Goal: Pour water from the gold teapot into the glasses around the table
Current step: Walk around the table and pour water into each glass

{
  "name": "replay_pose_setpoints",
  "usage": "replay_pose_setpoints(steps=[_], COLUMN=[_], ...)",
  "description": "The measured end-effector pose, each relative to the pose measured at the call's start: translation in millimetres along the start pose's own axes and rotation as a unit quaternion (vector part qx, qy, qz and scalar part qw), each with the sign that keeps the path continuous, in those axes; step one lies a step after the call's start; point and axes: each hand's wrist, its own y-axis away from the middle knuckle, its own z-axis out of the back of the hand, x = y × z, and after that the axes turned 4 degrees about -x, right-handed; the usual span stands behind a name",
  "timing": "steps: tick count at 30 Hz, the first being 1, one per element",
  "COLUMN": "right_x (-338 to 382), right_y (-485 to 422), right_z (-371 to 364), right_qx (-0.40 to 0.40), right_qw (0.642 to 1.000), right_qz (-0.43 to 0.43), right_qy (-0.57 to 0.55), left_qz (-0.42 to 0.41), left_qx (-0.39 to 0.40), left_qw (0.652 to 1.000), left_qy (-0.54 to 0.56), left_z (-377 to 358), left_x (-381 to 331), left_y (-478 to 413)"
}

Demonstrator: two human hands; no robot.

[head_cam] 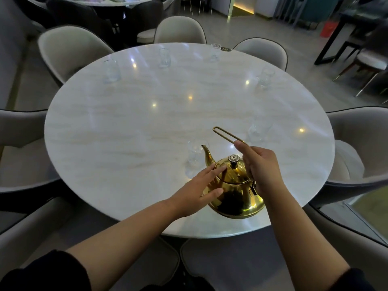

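Observation:
The gold teapot (235, 196) stands near the front edge of the round white marble table (126, 127), spout pointing away toward a clear glass (194, 155). My right hand (262, 169) grips the thin gold loop handle (226, 134), which leans toward the far side. My left hand (199, 190) lies flat with fingers spread against the teapot's left shoulder beside the lid knob (233, 159). Several more clear glasses ring the table: one at the right (257, 131), one farther right (265, 77), others along the far rim (163, 57) (112, 70).
Grey padded chairs surround the table, one at the far left (71, 49) and one at the right (357, 148). A small dark table sign (225, 48) sits at the far edge next to another glass (214, 52). A red bin (328, 28) stands on the floor beyond.

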Motion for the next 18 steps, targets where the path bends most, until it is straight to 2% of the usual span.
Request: replay_pose_setpoints(steps=[8,13,18], right_x=[15.7,25.3,30.7], right_y=[-29.2,-43.3,-49.9], right_z=[-15.6,-26.7,-33.3], right_qx=[0.03,0.055,0.073], right_qw=[0.995,0.981,0.97], right_qz=[0.012,0.022,0.03], right_qy=[0.098,0.186,0.229], left_qz=[0.005,0.017,0.031], left_qx=[0.032,0.043,0.038], left_qw=[0.999,0.997,0.995], left_qy=[0.025,0.058,0.09], left_z=[15.7,17.8,16.1], left_x=[7.4,11.2,12.6], left_y=[-19.3,-25.2,-30.0])
